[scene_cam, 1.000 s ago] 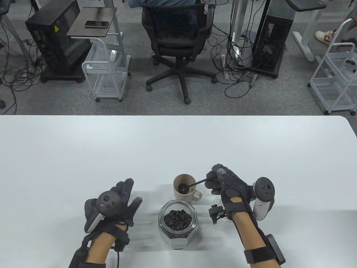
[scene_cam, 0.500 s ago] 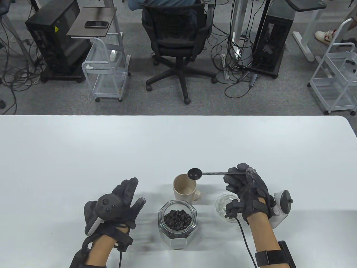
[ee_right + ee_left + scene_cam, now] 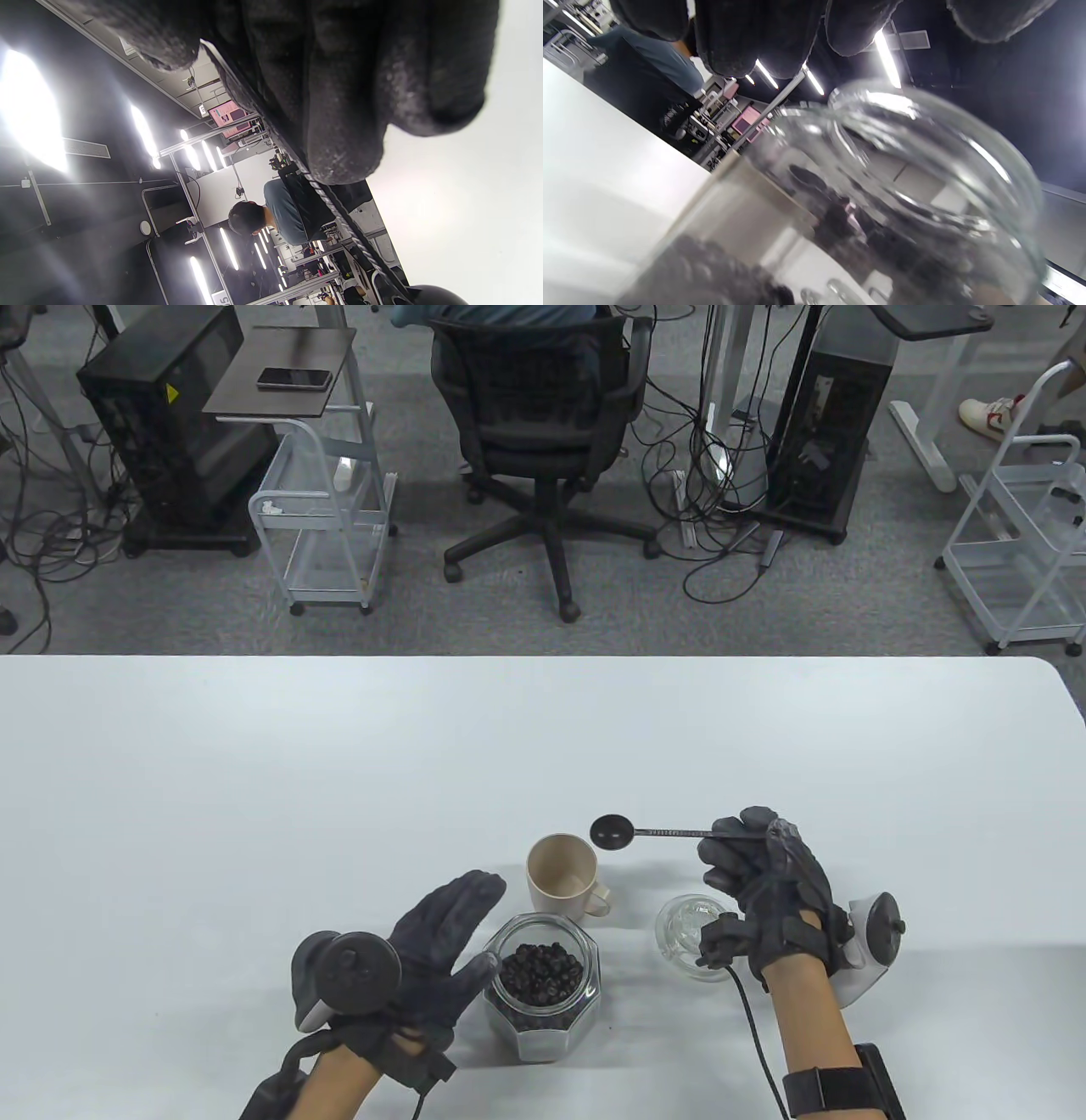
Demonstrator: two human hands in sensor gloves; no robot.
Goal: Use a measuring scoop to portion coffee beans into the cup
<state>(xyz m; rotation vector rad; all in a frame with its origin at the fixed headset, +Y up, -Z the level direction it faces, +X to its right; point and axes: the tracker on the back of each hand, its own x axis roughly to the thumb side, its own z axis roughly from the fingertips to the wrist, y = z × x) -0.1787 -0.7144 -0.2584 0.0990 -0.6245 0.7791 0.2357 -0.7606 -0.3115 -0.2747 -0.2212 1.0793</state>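
A glass jar (image 3: 541, 984) of dark coffee beans (image 3: 540, 971) stands open near the table's front edge. Behind it is a beige cup (image 3: 560, 876) with its handle to the right. My right hand (image 3: 759, 869) grips the handle of a black measuring scoop (image 3: 612, 831), whose bowl hovers level just beyond the cup's right rim. My left hand (image 3: 445, 937) is open, fingers straight, reaching along the jar's left side; the thumb is at the jar's shoulder. The left wrist view has the jar (image 3: 882, 203) close below the fingertips (image 3: 780, 46). The right wrist view shows the scoop handle (image 3: 339, 212) under curled fingers (image 3: 348, 106).
A clear glass lid (image 3: 689, 931) lies on the white table (image 3: 339, 780) under my right wrist, right of the jar. Beyond the table's far edge stand an office chair (image 3: 543, 432), wire carts and computer towers.
The scoop lifted out of the cup and moved right and slightly away, turning level. My left hand slid right from the bare table up to the jar's left side.
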